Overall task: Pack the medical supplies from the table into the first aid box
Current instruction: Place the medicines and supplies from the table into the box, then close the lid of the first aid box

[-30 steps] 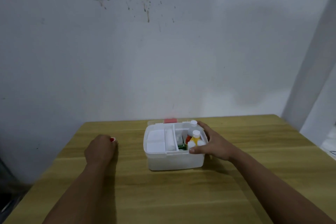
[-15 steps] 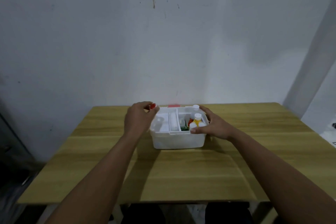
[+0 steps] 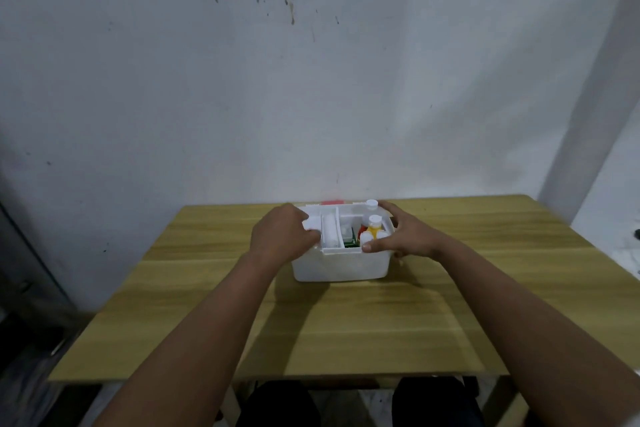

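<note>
The white first aid box [image 3: 339,267] stands open at the middle of the wooden table [image 3: 346,329]. Its tray insert [image 3: 341,251] holds a white roll [image 3: 329,234]. Further right are a green item [image 3: 350,242], a yellow bottle with a white cap [image 3: 374,227] and another white-capped bottle [image 3: 371,204]. My left hand [image 3: 280,236] is curled over the tray's left compartment, fingers closed on its white edge. My right hand [image 3: 405,236] grips the box's right rim, thumb on the front edge.
A red latch [image 3: 332,202] shows at the box's back edge. A stained white wall rises right behind the table. My knees are under the table's near edge. A dark object sits low at the left.
My left hand came from the table's left side with a small red-tipped item to the box's left compartment; the item is no longer visible. My right hand stayed on the box's right rim.
</note>
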Demonstrator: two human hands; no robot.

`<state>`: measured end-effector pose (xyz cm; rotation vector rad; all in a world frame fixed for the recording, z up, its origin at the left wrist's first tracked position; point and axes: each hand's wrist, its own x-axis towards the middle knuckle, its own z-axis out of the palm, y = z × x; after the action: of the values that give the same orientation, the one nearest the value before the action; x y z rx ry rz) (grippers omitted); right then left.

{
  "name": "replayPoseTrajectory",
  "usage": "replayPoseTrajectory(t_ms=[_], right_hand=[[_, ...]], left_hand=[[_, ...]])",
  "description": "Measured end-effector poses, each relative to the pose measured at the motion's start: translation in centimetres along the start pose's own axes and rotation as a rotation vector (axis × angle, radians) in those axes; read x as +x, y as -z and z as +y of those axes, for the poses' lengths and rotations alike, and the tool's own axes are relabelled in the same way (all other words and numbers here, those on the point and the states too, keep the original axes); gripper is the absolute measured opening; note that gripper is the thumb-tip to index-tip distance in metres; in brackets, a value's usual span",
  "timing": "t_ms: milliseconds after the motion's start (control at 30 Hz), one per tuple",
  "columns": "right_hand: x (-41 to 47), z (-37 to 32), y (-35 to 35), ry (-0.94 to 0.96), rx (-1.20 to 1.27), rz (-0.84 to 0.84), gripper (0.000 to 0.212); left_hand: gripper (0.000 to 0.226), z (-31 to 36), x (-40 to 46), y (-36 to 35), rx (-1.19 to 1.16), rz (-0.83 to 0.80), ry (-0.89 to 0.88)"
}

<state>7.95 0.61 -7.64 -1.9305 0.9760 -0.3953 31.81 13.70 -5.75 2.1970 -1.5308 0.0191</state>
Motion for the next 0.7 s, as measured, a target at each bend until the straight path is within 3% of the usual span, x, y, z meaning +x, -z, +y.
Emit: replayPoseTrajectory(t_ms=[100,167,267,333,500,633,700], right_hand=[[0.8,-0.3,0.8,-0.087,0.066,-0.008,0.133],[1.2,-0.8,1.3,-0.136,0.152,0.028,0.129],[2.6,-0.9,1.8,-0.223,0.253,0.076,0.094],[4.2,-0.1,1.8,-0.303,0.299,0.112,0.089],[7.3,1.0,0.9,-0.391,0.355,0.196,0.064],[8.8,0.7,0.6,-0.339,0.352,0.225,0.025],[9.4,0.3,0.8,-0.326,0.33,0.242,0.032]], left_hand=[[0.046,-1.1,1.1,0.3,-0.18,0.155,0.072],[0.048,-2.5,2.2,-0.3,-0.301,0.173,0.173],[0.058,-4.4,4.2,-1.4,-0.588,-0.003,0.427],[0.059,-4.9,5.0,-2.1,-0.793,-0.156,0.555],[0.053,-5.7,6.9,-3.7,-0.888,-0.205,0.576],[0.054,-5.4,8.3,-4.2,-0.865,-0.135,0.459],[0.06,-4.8,8.5,-4.2,-0.825,-0.06,0.376]])
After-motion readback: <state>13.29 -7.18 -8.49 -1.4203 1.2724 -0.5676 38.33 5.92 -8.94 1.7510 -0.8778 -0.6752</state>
